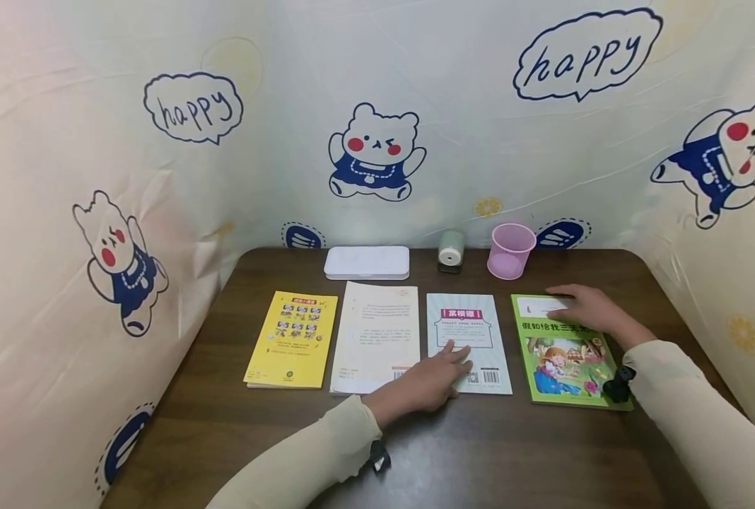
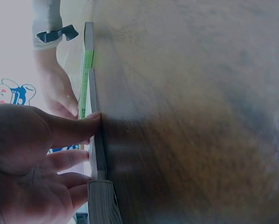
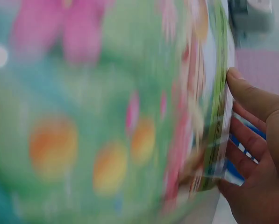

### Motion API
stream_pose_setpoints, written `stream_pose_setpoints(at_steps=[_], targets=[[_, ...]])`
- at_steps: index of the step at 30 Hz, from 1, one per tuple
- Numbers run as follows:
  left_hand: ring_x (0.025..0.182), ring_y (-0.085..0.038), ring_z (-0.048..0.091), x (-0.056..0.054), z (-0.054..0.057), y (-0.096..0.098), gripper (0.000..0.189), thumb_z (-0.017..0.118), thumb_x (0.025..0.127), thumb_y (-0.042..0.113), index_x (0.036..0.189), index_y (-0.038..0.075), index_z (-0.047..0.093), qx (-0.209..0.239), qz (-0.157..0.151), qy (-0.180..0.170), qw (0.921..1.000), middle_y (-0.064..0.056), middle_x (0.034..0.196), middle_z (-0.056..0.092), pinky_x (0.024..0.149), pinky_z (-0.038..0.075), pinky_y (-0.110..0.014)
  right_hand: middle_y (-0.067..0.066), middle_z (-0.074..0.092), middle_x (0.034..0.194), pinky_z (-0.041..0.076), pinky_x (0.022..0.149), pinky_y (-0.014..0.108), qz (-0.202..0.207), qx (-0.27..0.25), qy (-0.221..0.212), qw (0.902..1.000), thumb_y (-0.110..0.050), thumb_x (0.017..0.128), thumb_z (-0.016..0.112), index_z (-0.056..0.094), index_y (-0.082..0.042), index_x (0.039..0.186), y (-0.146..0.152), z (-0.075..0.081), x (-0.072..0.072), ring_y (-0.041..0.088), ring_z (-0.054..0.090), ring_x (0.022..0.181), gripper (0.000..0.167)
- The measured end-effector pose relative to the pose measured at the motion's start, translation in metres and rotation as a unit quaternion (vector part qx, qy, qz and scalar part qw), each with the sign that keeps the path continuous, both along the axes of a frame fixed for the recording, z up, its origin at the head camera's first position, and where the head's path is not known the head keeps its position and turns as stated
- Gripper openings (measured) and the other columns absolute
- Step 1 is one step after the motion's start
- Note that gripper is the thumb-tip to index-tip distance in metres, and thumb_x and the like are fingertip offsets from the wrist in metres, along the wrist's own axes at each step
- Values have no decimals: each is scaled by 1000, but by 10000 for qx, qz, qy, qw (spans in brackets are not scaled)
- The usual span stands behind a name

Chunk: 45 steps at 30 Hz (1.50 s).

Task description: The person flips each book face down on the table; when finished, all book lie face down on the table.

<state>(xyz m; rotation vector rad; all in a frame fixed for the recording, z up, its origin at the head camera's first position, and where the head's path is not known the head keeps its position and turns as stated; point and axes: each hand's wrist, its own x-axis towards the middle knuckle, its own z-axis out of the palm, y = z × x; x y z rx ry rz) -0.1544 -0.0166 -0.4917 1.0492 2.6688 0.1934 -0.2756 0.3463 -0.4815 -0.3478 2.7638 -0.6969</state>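
Observation:
Four books lie in a row. My left hand (image 1: 432, 382) rests on the lower part of the light blue book (image 1: 479, 322), fingers spread over its cover. In the left wrist view the thumb (image 2: 90, 125) touches that book's near edge. At the far right is a green book (image 1: 565, 406) with a picture of a child on its cover. My right hand (image 1: 587, 309) lies over its upper right part, fingers extended near the top edge. The right wrist view shows the right thumb (image 3: 244, 88) at the green book's edge, the picture cover blurred close by.
Left of the blue book lie a white book (image 1: 377, 332) and a yellow book (image 1: 291, 343). Behind the row stand a white flat case (image 1: 367, 261), a small green pencil sharpener (image 1: 450, 249) and a pink cup (image 1: 510, 254). A printed cloth surrounds the brown table (image 1: 479, 459).

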Motion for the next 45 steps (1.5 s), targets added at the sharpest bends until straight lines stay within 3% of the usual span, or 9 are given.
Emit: stream_pose_setpoints(at_steps=[10,17,23,28,31,35,40,45], targets=[[156,-30,25,1,-1,-2,57,67,101,23,154,13,50,4,27,37,10000,-4,168,31,121,34,-33,42,35,152,29,105,78,-340,-475,-268,9979,-43,98,69,48,3,150,50,-11,-1,63,30,138,72],[156,-27,25,3,0,-4,57,70,99,24,153,14,51,89,135,-26,9999,-2,168,32,121,33,-33,41,38,151,30,104,77,-496,-760,-468,9948,-44,98,70,51,2,149,56,-20,-2,60,34,136,71],[154,-27,30,4,4,2,56,66,100,43,149,17,57,-16,235,199,9995,-2,164,39,122,34,-35,41,37,151,30,105,77,-541,-855,-559,9933,-42,99,69,50,3,148,55,-19,-3,59,34,135,70],[146,-25,45,5,8,24,58,64,99,53,147,21,59,-192,209,646,9975,-2,156,51,118,40,-36,41,36,152,30,105,76,-588,-973,-622,9916,-40,99,69,49,4,149,53,-19,-2,59,34,136,69],[144,-20,47,8,9,44,66,62,98,59,152,22,53,-151,184,643,9976,1,155,52,116,42,-35,40,38,151,31,106,75,-612,-998,-704,9906,-40,99,70,49,3,149,54,-20,-1,57,36,135,69],[152,-20,35,11,11,75,81,59,94,68,161,26,38,-67,262,216,9994,1,163,41,122,34,-35,40,38,150,33,104,74,-584,-1025,-711,9905,-41,99,69,48,4,150,54,-20,1,58,36,134,71],[159,-22,14,9,5,107,101,60,88,74,166,29,15,-6,605,-223,9979,-4,171,21,127,21,-43,43,34,152,33,104,75,-493,-968,-668,9918,-41,99,69,47,6,149,55,-15,1,61,33,136,72],[160,-27,7,0,-7,125,113,59,80,82,167,29,8,-286,886,-74,9956,-10,173,15,128,16,-47,43,33,152,30,105,76,-513,-941,-700,9918,-41,99,70,47,7,148,55,-11,-2,61,31,137,72]])
